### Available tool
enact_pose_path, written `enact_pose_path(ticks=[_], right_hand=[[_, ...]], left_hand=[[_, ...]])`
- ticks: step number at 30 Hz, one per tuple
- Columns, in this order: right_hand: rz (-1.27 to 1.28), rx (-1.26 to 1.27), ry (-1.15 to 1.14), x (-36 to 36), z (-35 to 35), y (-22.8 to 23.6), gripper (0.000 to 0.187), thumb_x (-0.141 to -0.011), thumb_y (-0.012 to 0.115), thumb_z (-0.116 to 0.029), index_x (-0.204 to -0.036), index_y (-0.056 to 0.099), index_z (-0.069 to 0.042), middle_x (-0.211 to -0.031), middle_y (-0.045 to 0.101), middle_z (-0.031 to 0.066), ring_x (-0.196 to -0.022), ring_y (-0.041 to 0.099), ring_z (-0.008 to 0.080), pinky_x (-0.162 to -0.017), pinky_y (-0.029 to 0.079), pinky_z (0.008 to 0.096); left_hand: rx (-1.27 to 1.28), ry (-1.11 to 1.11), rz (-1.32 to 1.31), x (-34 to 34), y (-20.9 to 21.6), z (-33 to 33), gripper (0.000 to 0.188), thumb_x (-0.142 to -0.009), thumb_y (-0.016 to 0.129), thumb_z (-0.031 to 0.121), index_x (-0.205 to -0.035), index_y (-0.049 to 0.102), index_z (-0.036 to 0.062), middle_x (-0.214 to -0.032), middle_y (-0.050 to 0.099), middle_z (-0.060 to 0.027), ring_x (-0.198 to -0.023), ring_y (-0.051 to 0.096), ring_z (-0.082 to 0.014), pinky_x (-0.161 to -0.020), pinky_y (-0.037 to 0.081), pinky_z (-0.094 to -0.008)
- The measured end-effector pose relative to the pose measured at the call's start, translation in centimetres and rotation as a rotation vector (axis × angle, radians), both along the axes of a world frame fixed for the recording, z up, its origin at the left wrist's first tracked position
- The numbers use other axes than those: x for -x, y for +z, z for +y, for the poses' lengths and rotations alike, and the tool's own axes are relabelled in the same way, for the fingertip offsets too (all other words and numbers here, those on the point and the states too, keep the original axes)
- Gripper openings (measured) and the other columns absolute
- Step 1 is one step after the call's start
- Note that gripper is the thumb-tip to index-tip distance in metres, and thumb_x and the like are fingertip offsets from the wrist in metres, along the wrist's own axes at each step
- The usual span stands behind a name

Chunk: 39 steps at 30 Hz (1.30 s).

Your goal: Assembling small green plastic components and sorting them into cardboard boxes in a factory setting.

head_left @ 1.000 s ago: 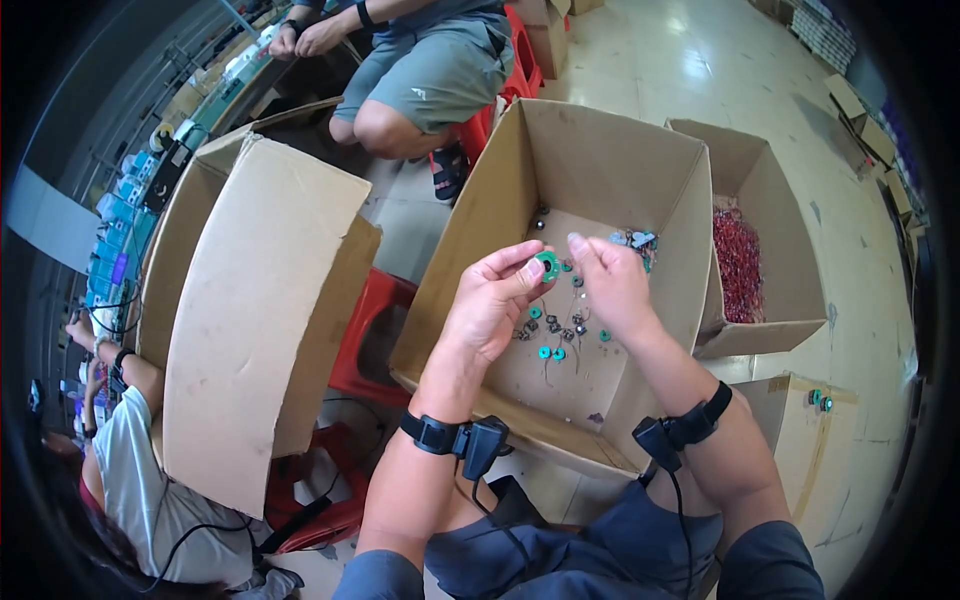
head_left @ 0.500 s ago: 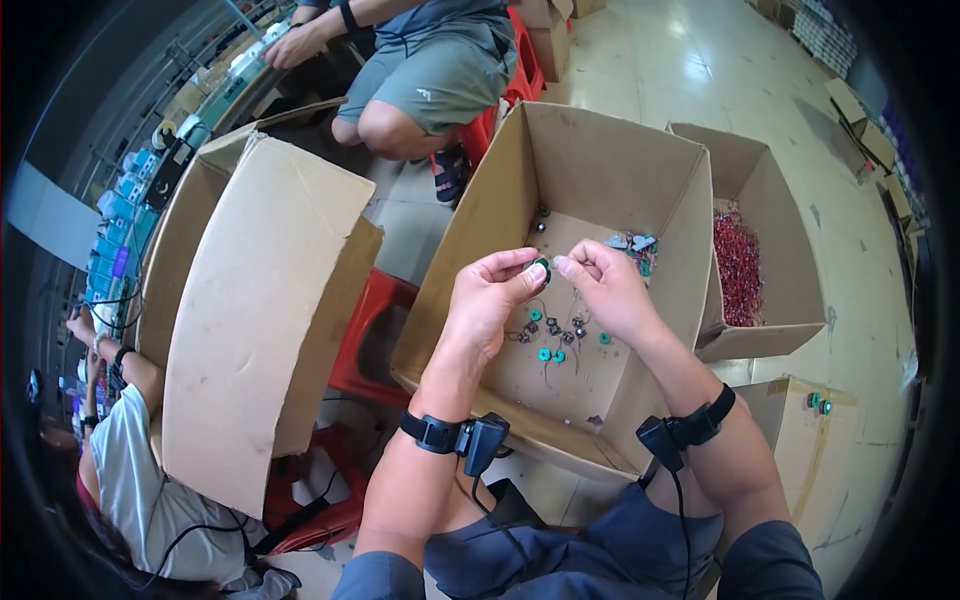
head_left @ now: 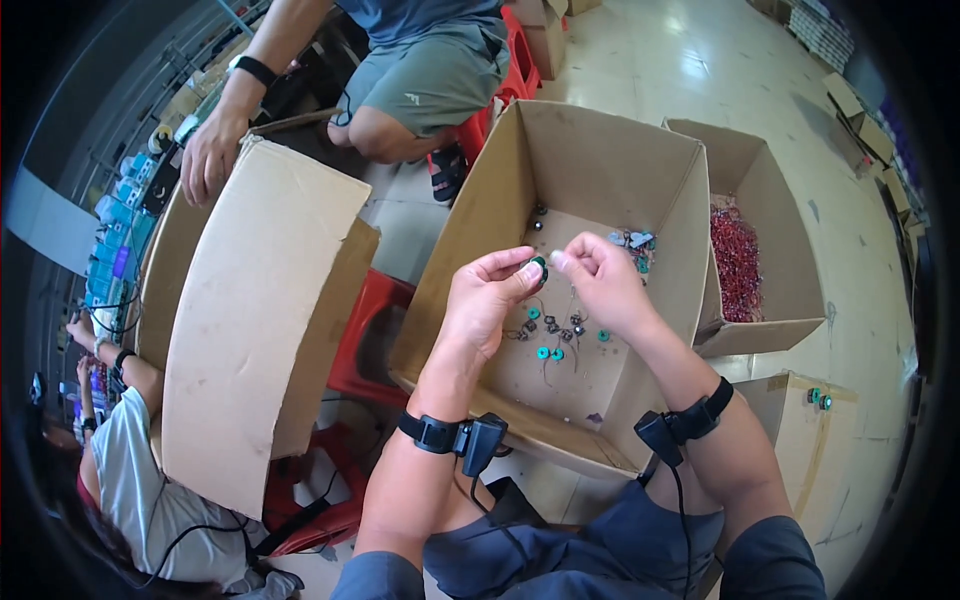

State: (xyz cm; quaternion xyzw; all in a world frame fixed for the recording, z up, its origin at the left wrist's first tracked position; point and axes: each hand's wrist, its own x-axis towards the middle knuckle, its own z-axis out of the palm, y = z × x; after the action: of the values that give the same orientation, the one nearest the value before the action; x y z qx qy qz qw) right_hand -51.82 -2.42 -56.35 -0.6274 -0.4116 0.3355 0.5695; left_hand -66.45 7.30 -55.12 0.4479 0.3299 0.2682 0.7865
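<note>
Over a deep cardboard box (head_left: 610,130), my left hand (head_left: 482,305) pinches a small round green-and-black part (head_left: 541,268) between thumb and fingers. Just to its right, my right hand (head_left: 608,285) has thumb and forefinger pressed together; whatever they hold is too small to make out. The fingertips of the two hands are a short gap apart. Below them on the box floor lie loose green rings (head_left: 543,353) and several small dark parts with thin wires (head_left: 577,325). A little heap of pale and green pieces (head_left: 636,243) sits against the box's right side, partly behind my right hand.
A second box with red pieces (head_left: 738,262) stands to the right. Two green parts (head_left: 820,399) rest on a closed carton (head_left: 790,440). At left stand a tall open box (head_left: 265,300) and a red stool (head_left: 368,340). Co-workers sit at far left and top, one hand (head_left: 212,155) on that box.
The co-worker at the top has brought a hand down onto the left box's edge. My right fingertips have drawn slightly away from the green-and-black part; my left hand keeps its grip.
</note>
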Motion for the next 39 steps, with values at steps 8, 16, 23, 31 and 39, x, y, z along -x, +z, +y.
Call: enact_pose_path(ticks=[8,16,23,31,39], right_hand=[[0.067,-0.042,-0.112,-1.2,1.2,-2.4,0.018,-0.094,0.060,-0.015,-0.082,0.058,-0.003,-0.066,0.054,-0.0045,-0.059,0.043,0.0027,-0.050,0.036,0.0228],[0.183,0.154,-0.043,-1.1,0.7,-0.8,0.018,-0.097,0.058,-0.018,-0.084,0.056,-0.006,-0.069,0.050,-0.0067,-0.061,0.041,0.0014,-0.055,0.035,0.0208],[0.247,0.151,0.007,-0.9,0.4,-0.6,0.019,-0.095,0.060,-0.019,-0.081,0.058,-0.007,-0.069,0.051,-0.0059,-0.060,0.041,0.0027,-0.054,0.034,0.0214],[0.208,0.261,-0.060,-1.1,0.4,-0.6,0.020,-0.096,0.059,-0.019,-0.081,0.059,-0.006,-0.066,0.050,-0.0055,-0.058,0.039,0.0039,-0.052,0.034,0.0238],[-0.056,0.162,-0.134,-1.1,0.6,-2.1,0.022,-0.098,0.057,-0.023,-0.081,0.056,-0.009,-0.066,0.046,-0.0075,-0.058,0.038,0.0019,-0.049,0.032,0.0229]], left_hand=[[0.011,-0.144,-0.007,-0.4,0.3,-0.4,0.026,-0.086,0.067,0.000,-0.112,0.063,-0.0028,-0.103,0.068,-0.0108,-0.091,0.066,-0.0174,-0.084,0.055,-0.0310],[-0.015,-0.164,-0.016,-0.2,-0.1,-0.3,0.027,-0.088,0.065,0.000,-0.114,0.062,-0.0028,-0.103,0.068,-0.0113,-0.092,0.065,-0.0182,-0.086,0.054,-0.0322],[0.027,-0.170,-0.018,-0.2,0.0,-0.3,0.026,-0.088,0.063,-0.002,-0.114,0.061,-0.0040,-0.104,0.067,-0.0125,-0.093,0.065,-0.0192,-0.088,0.054,-0.0328],[0.023,-0.145,-0.068,-0.6,-0.2,-0.4,0.029,-0.085,0.067,-0.002,-0.114,0.061,-0.0049,-0.103,0.066,-0.0117,-0.091,0.065,-0.0176,-0.084,0.055,-0.0307],[0.074,-0.005,-0.016,-1.0,-0.2,-0.9,0.028,-0.084,0.069,-0.002,-0.111,0.063,-0.0051,-0.101,0.066,-0.0114,-0.088,0.065,-0.0175,-0.082,0.055,-0.0293]])
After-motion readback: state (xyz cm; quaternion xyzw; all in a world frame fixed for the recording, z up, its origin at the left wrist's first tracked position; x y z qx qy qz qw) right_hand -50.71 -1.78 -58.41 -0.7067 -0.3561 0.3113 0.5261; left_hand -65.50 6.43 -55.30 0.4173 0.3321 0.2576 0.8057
